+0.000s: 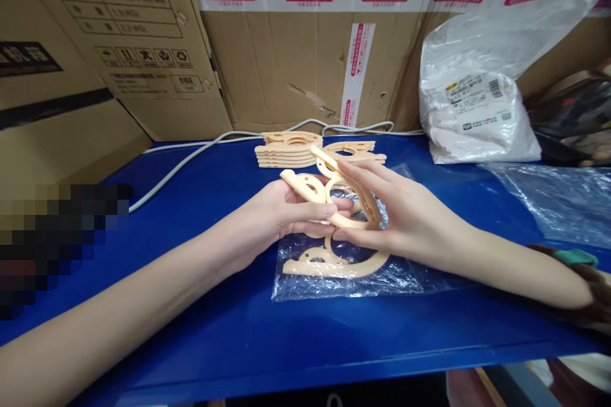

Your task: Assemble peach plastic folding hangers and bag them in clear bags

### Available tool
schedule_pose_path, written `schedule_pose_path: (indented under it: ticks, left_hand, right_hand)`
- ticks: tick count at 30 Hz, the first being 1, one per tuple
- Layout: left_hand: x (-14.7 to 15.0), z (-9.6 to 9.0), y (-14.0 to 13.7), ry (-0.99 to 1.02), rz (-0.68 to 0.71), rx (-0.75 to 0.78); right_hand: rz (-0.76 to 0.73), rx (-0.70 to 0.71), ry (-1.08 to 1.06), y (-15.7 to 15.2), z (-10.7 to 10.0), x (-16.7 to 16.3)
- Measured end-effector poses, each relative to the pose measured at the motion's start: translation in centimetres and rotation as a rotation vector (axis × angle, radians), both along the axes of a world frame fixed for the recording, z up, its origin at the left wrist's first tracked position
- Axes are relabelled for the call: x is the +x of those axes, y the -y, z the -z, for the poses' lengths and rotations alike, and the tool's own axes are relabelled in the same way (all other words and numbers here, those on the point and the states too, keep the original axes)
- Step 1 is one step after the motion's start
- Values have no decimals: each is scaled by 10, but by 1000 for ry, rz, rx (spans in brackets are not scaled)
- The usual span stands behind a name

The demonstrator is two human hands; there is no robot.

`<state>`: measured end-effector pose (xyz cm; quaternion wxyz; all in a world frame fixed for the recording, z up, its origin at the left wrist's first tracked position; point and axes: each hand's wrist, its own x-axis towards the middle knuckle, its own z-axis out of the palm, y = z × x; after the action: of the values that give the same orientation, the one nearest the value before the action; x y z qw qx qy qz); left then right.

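Observation:
My left hand (pixel 286 216) and my right hand (pixel 405 203) are both closed around a beige plastic folding hanger (pixel 353 222), with curved arms and round openings. My left thumb presses on its near side, while my right fingers grip its right side; whether more than one piece is in hand I cannot tell. Beneath my hands, another beige hanger (pixel 344 269) lies at a clear plastic bag (pixel 401 276) on the blue table. Behind them are a neat stack of beige hangers (pixel 286 151) and a second, lower pile (pixel 358 151), partly hidden by my right hand.
Cardboard boxes (pixel 286 63) wall off the back and left. A white cable (pixel 191 159) runs along the rear of the blue table (pixel 191 324). At the right back stands a filled white plastic bag (pixel 477 108), with clear plastic film (pixel 558 197) in front of it.

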<state>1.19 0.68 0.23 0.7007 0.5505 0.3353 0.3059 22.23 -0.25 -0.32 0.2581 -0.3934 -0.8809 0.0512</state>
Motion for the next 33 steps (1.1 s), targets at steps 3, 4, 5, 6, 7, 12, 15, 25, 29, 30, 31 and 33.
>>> schedule_pose_path:
  ticks: [3,4,5,6,7,12,15,25,29,30,31,33]
  left_hand:
    - [-3,-2,-3,51,-5,-6]
    - [-4,-3,-5,67,-22,-13]
    - [-6,-4,-6,69,-38,-18]
    - [-7,-4,-8,52,-48,-11]
    - [-8,-5,-9,13,-52,10]
    - [-8,1,-8,-193,-67,105]
    - [-7,4,-6,-184,-86,75]
    - [0,-2,-4,-279,-255,157]
    - [4,-1,0,-232,-300,184]
    - [5,-1,0,-220,-305,185]
    - [5,-1,1,-215,-307,185]
    - [6,0,1,-226,-304,184]
  right_hand:
    - [-85,133,57,-5,2,5]
    - [-118,156,92,-7,1,7]
    - [-147,171,129,-8,1,9]
    - [-169,181,162,-8,-1,10]
    - [-185,188,187,-8,-2,10]
    - [-209,203,181,-4,-2,7]
    - [-207,182,143,-2,0,5]
    - [-98,247,274,-1,-10,4]
    - [-38,276,323,2,-9,-1]
    - [-21,275,323,3,-7,-3]
    - [-7,273,318,3,-6,-5]
    - [2,271,300,3,-4,-8]
